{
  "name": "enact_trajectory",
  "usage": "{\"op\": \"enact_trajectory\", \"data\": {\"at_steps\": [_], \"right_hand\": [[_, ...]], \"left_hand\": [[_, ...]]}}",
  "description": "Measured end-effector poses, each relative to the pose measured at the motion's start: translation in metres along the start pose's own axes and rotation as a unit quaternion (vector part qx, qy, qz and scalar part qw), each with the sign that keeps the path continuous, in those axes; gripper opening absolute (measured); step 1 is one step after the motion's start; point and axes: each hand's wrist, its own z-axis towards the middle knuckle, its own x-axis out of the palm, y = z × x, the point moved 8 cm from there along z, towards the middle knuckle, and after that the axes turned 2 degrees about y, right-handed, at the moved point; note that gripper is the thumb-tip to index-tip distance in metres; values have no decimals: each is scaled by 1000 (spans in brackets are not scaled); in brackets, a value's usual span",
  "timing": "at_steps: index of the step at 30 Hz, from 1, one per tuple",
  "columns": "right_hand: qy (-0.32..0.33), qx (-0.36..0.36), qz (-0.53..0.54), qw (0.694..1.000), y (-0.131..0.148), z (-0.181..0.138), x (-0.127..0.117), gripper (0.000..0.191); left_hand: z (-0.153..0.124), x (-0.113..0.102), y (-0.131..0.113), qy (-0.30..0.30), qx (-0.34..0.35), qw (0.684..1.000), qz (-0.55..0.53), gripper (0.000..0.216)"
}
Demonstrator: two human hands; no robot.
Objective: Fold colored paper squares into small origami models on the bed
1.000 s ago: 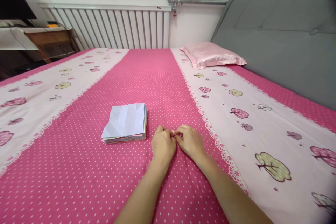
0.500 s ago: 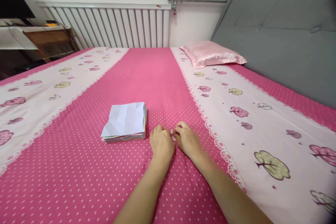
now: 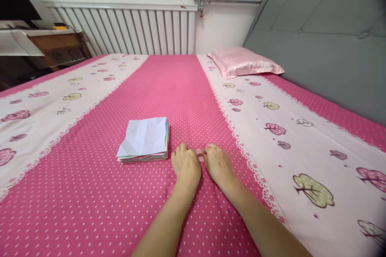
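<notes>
My left hand (image 3: 186,165) and my right hand (image 3: 218,163) rest side by side on the pink dotted bedsheet (image 3: 90,200), fingers curled and pinched together over a small pink piece of paper (image 3: 199,152). Most of that piece is hidden between my fingertips. A stack of creased paper squares (image 3: 144,139), pale lilac on top, lies just to the left of my left hand, apart from it.
A pink satin pillow (image 3: 243,62) lies at the far right by the grey padded headboard (image 3: 325,44). A white radiator (image 3: 126,30) lines the far wall. A wooden desk (image 3: 57,46) stands at the far left.
Both hands have stayed pinched on the small pink piece and shifted only slightly. The view has tipped a little.
</notes>
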Motion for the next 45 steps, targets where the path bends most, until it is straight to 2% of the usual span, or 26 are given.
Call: {"op": "enact_trajectory", "data": {"at_steps": [5,10,15,20,27,33,39,45], "right_hand": [[-8,1,-20,1000,4,-4,-4,28],[17,55,-28,998,0,-7,-5,36],[18,21,-85,996,8,-6,-5,27],[18,18,-90,996,7,-5,-4,27],[-6,-23,5,1000,5,-6,-10,23],[-18,-48,105,993,5,-10,-32,13],[-17,-44,116,992,-6,-8,-42,38],[-21,-27,130,991,-18,-2,-37,40]], "left_hand": [[-3,-5,-1,-17,2,1000,5,31],[-2,-1,0,4,-2,1000,15,31],[0,1,-1,1,3,1000,13,30],[0,2,0,10,4,1000,6,30],[-1,-7,4,11,19,999,-43,25],[3,-11,14,33,19,986,-162,18],[12,-12,28,38,20,961,-272,27],[15,-4,34,54,-9,958,-282,33]]}}
